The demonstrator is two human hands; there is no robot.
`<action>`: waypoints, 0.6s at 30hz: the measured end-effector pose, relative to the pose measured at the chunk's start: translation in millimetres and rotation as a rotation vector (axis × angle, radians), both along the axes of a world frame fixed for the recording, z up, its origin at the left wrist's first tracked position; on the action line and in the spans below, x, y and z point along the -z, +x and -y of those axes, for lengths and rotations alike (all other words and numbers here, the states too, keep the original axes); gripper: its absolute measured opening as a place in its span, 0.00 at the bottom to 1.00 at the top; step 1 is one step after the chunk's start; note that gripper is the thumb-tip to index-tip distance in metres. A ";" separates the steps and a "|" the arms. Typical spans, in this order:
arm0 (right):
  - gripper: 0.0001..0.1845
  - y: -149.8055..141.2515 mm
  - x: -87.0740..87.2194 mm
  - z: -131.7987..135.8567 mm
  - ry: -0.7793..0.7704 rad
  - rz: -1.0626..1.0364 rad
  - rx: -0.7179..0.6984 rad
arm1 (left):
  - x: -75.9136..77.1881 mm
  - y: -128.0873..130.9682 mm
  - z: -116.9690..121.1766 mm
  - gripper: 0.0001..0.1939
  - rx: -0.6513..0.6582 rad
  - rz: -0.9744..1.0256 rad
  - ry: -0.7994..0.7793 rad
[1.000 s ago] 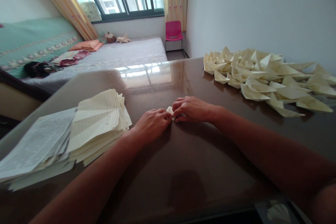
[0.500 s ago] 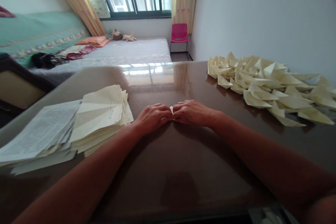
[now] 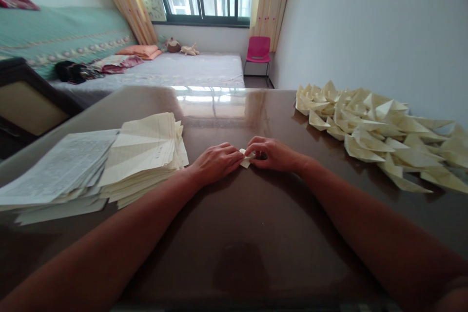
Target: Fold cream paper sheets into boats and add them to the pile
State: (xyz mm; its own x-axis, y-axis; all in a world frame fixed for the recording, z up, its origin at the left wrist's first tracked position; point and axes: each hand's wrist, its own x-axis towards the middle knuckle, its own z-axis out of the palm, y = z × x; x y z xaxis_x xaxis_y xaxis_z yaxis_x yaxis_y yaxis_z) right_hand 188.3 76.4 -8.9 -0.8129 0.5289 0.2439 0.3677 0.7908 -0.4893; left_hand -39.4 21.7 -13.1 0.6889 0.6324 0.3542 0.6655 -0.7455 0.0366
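Observation:
A small folded piece of cream paper (image 3: 246, 160) lies between my hands at the middle of the brown table (image 3: 219, 234). My left hand (image 3: 218, 161) is closed on its left side, with the fingers together and covering part of it. From the right, my right hand (image 3: 269, 153) pinches the paper between thumb and fingers, the fingers curved above it. Much of the folded paper is hidden by the fingers, so its full shape does not show.
Left of my arm lies a stack of cream sheets (image 3: 142, 151) beside a stack of greyish printed sheets (image 3: 62, 165). A heap of folded paper boats (image 3: 369, 126) covers the far right of the table. Beyond are a bed (image 3: 204, 70) and a pink chair (image 3: 258, 49).
My right hand has lifted and opened its grip slightly, so more of the folded paper shows. My left hand stays beside it. The whole view has shifted a little.

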 end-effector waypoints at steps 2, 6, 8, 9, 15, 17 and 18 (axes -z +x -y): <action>0.10 0.1 1.3 -0.3 0.031 0.002 -0.003 | -0.6 1.0 1.2 0.15 -0.009 -0.001 -0.019; 0.09 1.3 4.6 -3.7 -0.006 -0.013 -0.016 | 1.1 1.1 0.0 0.13 -0.063 0.060 -0.083; 0.09 1.7 4.5 -4.8 -0.028 -0.019 -0.016 | 2.7 0.7 -2.3 0.13 -0.094 0.111 -0.140; 0.09 1.6 4.1 -5.0 -0.041 -0.020 -0.013 | 3.4 0.7 -3.7 0.12 -0.111 0.138 -0.176; 0.09 -3.5 4.0 -4.0 -0.071 0.009 0.116 | 4.3 2.8 -10.0 0.14 -0.262 0.225 -0.342; 0.09 -6.8 5.8 -2.8 -0.039 0.053 0.163 | 4.3 4.5 -10.4 0.15 -0.305 0.201 -0.339; 0.10 -8.5 6.7 -1.9 -0.021 0.081 0.187 | 4.2 5.7 -10.2 0.15 -0.323 0.178 -0.326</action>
